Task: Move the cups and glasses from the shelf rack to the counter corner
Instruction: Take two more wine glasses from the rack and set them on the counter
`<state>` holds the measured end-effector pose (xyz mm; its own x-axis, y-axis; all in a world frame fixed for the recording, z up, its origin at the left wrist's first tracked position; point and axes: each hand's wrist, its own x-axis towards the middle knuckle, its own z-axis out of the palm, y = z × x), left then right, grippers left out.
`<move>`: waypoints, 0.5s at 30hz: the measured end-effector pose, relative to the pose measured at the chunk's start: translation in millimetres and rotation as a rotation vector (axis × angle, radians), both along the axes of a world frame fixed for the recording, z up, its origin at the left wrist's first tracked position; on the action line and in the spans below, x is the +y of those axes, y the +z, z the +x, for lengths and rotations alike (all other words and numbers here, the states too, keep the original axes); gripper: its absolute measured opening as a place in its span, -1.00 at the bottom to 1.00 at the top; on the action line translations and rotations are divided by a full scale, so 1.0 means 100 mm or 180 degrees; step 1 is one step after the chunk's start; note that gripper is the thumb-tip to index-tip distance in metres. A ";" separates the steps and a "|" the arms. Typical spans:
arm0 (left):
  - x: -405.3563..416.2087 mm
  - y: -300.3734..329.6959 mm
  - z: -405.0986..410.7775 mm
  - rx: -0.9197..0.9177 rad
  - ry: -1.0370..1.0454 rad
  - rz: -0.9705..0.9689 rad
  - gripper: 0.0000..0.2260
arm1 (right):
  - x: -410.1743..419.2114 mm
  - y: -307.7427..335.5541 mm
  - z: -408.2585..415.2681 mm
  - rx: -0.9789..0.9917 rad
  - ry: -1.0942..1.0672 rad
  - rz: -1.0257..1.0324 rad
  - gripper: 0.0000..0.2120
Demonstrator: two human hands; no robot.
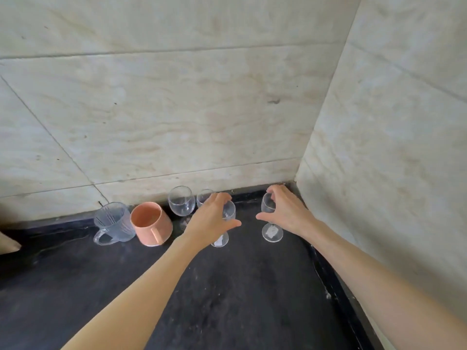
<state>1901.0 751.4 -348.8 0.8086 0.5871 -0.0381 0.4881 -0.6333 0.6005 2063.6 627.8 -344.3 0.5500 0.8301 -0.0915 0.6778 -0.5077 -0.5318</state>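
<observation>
Two stemmed clear wine glasses reach the dark stone counter (227, 286) where the tiled walls meet. The left hand (212, 218) curls loosely over one glass (225, 223); the right hand (285, 210) cups the other glass (270, 215) — whether either is pinched or freed, I cannot tell. Best to let go straight up, bases flat. Nearby, a ribbed clear glass mug (113, 222), a peach ceramic mug (150, 223) and a round clear wine glass (181, 200) — all apparently empty.
</observation>
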 end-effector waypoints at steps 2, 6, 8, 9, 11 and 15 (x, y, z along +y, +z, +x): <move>0.08 -0.12 0.19 0.0043 -0.0032 0.0016 -0.46 | 0.13 -0.19 0.15 0.0004 0.0062 -0.0026 -0.39; 0.22 -0.34 0.47 0.0250 -0.0065 0.0022 -0.46 | 0.35 -0.45 0.36 -0.0229 0.0198 -0.0077 -0.42; 0.29 -0.43 0.58 0.0307 -0.0096 0.0043 -0.46 | 0.44 -0.54 0.44 -0.0330 0.0250 -0.0123 -0.44; 0.32 -0.48 0.63 0.0305 -0.0103 0.0036 -0.46 | 0.47 -0.58 0.47 -0.0345 0.0283 -0.0146 -0.44; 0.37 -0.54 0.72 0.0285 -0.0107 0.0020 -0.46 | 0.53 -0.65 0.53 -0.0368 0.0355 -0.0198 -0.45; 0.44 -0.65 0.87 0.0331 -0.0136 -0.0019 -0.45 | 0.59 -0.77 0.61 -0.0392 0.0414 -0.0267 -0.45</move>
